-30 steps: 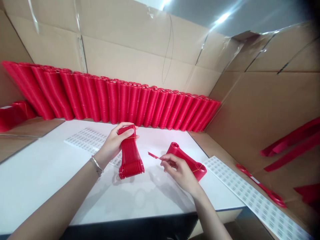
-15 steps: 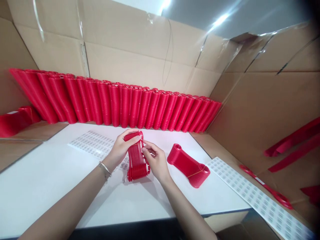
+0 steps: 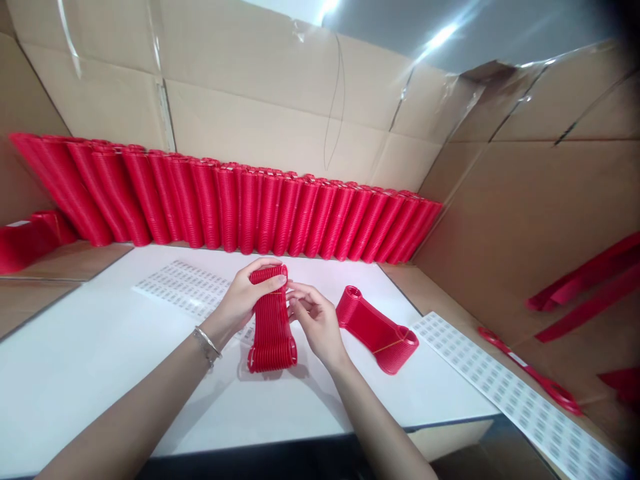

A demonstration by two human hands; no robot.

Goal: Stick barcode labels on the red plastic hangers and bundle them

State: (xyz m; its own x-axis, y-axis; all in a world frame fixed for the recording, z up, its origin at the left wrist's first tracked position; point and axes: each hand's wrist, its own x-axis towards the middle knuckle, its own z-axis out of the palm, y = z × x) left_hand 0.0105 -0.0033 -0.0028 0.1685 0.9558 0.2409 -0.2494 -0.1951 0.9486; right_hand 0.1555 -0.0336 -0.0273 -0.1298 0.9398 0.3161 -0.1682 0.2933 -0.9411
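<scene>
My left hand (image 3: 243, 299) is closed around the upper end of a stack of thin red plastic pieces (image 3: 271, 323), with the thumb across its front. Each piece has a rounded, ring-like end at top and bottom. A thin rubber band crosses the stack just below my left thumb. At the stack's upper right edge is my right hand (image 3: 316, 320), its fingers bent and thumb near the fingertips; what they pinch is too small to make out. To the right, a second red stack (image 3: 377, 330) lies on the white table (image 3: 210, 413), a tan rubber band around its near end.
A long row of red stacks (image 3: 250, 210) stands along the cardboard wall (image 3: 250, 107). Label sheets lie at left (image 3: 183, 287) and along the right edge (image 3: 500, 380). Beyond the right sheet is a single red piece (image 3: 530, 373) with a white label.
The held stack has turned, its layers now packed closer and its lower end shifted left. My right hand has moved slightly right, away from the stack's side.
</scene>
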